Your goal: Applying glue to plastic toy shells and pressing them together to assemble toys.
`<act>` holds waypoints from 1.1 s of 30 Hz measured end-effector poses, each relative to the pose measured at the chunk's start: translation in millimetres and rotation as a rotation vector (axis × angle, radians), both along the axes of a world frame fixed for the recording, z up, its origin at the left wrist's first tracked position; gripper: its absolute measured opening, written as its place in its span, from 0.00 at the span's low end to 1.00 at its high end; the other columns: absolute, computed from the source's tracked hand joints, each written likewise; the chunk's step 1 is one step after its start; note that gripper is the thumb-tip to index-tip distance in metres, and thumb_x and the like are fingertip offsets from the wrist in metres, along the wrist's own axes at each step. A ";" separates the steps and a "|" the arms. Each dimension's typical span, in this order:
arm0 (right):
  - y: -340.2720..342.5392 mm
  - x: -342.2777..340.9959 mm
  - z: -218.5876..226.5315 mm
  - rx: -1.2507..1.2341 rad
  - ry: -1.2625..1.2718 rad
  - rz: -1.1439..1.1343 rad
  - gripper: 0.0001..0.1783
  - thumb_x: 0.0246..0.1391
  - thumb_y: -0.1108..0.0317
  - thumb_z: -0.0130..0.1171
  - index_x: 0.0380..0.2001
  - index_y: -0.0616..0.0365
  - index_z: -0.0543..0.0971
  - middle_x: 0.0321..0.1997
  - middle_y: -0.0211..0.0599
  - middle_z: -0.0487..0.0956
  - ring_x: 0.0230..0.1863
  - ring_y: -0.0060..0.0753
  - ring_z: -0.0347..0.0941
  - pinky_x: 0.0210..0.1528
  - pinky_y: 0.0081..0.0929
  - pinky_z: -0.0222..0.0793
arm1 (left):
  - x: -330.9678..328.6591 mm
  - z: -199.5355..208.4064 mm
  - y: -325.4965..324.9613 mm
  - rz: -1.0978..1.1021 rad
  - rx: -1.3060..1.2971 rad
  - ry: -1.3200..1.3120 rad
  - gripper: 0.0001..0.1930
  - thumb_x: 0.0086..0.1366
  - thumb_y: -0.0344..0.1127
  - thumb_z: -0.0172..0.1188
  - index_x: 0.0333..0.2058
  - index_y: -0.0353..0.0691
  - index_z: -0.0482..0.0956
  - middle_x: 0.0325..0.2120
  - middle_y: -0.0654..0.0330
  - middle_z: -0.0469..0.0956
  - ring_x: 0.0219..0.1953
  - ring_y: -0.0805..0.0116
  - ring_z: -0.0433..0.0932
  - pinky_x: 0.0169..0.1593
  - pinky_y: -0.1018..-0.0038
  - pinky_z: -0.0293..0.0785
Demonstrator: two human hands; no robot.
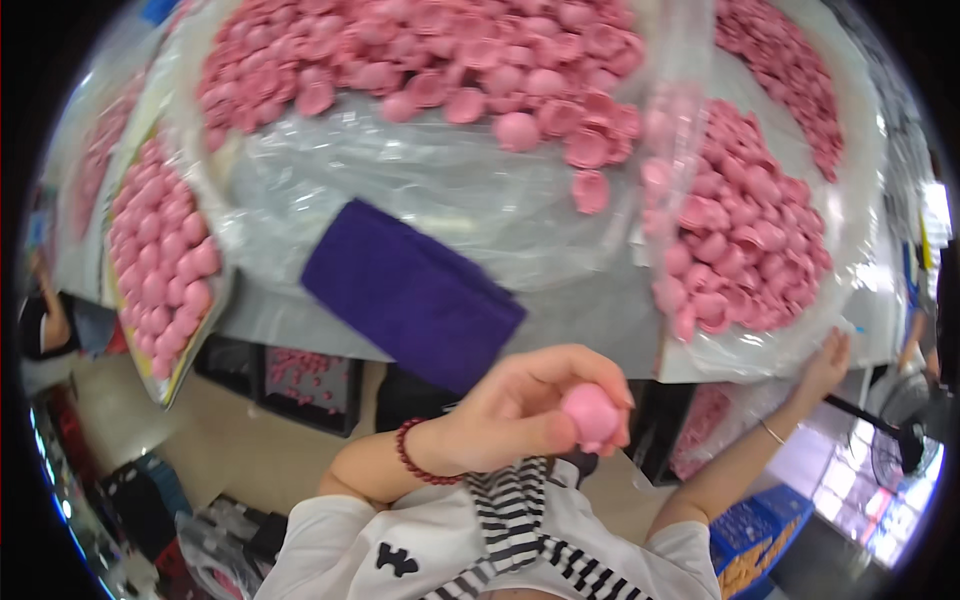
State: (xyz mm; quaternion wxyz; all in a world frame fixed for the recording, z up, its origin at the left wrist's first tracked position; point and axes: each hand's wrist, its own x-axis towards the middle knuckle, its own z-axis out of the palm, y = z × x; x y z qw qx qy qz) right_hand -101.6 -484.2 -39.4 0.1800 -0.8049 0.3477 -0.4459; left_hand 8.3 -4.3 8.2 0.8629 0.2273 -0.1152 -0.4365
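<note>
My left hand [525, 405], with a red bead bracelet at the wrist, is closed around a small pink rounded piece [590, 412] like a ball. It holds the piece between thumb and fingers, in front of my chest. Off to the right, my right hand [826, 364] rests at the table's edge on clear plastic sheeting, its fingers small in view and seemingly stretched out. Beside that sheeting lies a heap of pink pieces [745, 240], some domed and some cup-shaped. A folded purple cloth [410, 290] lies on the table, just beyond my left hand.
A large heap of pink cups [430, 55] covers the table's far side, on clear plastic [420, 165]. At the left, a tray [222, 290] holds pink balls. Below the table edge sit a black crate [350, 395] with pink bits and a blue box [765, 530]. Another person's arm [52, 305] shows far left.
</note>
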 end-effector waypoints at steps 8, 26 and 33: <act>35.2 -0.5 38.3 -0.010 -0.254 -0.103 0.19 0.54 0.58 0.45 0.33 0.66 0.74 0.29 0.38 0.75 0.28 0.27 0.69 0.31 0.17 0.63 | 28.3 35.0 109.4 0.423 0.730 -1.059 0.13 0.43 0.33 0.65 0.24 0.30 0.75 0.27 0.51 0.75 0.30 0.62 0.74 0.34 0.71 0.70; 203.7 19.9 56.7 0.280 -0.444 0.451 0.27 0.52 0.56 0.46 0.43 0.74 0.64 0.34 0.52 0.72 0.26 0.30 0.66 0.24 0.17 0.58 | 194.2 35.9 175.2 0.690 1.948 -1.603 0.09 0.50 0.37 0.56 0.29 0.39 0.75 0.27 0.55 0.76 0.30 0.59 0.75 0.34 0.69 0.69; 202.6 -5.6 43.6 0.368 -0.468 0.546 0.30 0.48 0.51 0.49 0.43 0.70 0.65 0.29 0.43 0.71 0.23 0.26 0.64 0.26 0.15 0.59 | 161.9 53.8 141.4 0.813 1.701 -1.504 0.06 0.53 0.31 0.54 0.28 0.35 0.73 0.22 0.55 0.74 0.23 0.64 0.74 0.29 0.75 0.69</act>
